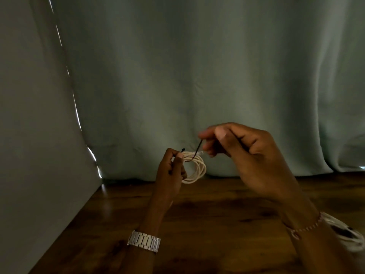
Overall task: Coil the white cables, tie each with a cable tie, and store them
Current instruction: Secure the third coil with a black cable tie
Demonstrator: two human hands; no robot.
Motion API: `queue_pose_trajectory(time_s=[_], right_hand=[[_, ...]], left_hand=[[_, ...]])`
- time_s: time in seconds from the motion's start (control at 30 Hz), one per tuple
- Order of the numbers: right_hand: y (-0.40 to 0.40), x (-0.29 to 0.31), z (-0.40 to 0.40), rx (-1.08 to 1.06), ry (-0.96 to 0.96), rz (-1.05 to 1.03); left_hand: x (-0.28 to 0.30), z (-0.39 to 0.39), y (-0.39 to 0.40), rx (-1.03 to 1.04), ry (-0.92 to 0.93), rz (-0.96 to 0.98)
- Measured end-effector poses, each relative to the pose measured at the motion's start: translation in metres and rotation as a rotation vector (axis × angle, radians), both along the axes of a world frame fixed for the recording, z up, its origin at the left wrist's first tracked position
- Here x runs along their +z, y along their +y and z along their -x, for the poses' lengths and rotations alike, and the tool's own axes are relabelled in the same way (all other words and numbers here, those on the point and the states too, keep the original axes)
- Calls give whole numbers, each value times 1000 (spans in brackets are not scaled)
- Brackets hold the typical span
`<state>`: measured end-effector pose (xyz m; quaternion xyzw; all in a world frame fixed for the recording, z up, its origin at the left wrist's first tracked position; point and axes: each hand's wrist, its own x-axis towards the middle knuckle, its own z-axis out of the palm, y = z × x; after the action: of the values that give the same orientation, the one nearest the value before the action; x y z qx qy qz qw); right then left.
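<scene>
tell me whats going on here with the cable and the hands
A person is tying up a coiled white cable held above a wooden table. The left hand grips the coil at its side, while the right hand pinches one end of a thin dark cable tie that loops around the strands. More white cable lies at the right edge, behind the right wrist.

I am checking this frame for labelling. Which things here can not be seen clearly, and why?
- Head view: whether the black cable tie is fastened around the white cable coil; too thin, dim.
- Head view: the coil's left side, covered by the left hand.
- Head view: the tie's upper end, hidden inside the right hand pinch.
- Head view: another white cable bundle at the right edge, blurred, partly behind the right wrist.
</scene>
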<state>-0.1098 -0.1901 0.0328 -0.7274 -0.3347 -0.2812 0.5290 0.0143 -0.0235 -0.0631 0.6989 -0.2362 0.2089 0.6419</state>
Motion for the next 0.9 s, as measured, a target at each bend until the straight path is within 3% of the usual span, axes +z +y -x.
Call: queue_pose_trajectory(time_s=[0.1, 0.23, 0.33, 0.57, 0.9], right_hand=[[4, -2, -5, 137, 71, -86], [8, -3, -3, -121, -110, 48], [11, -6, 2, -159, -152, 75], [12, 1, 16, -59, -111, 47], [13, 0, 20, 246, -13, 102]], left_hand=[[1, 2, -1, 4, -8, -16], [1, 3, -3, 11, -3, -40], [1, 3, -4, 2, -10, -39], [4, 5, -5, -21, -18, -15], [3, 2, -6, -12, 37, 30]])
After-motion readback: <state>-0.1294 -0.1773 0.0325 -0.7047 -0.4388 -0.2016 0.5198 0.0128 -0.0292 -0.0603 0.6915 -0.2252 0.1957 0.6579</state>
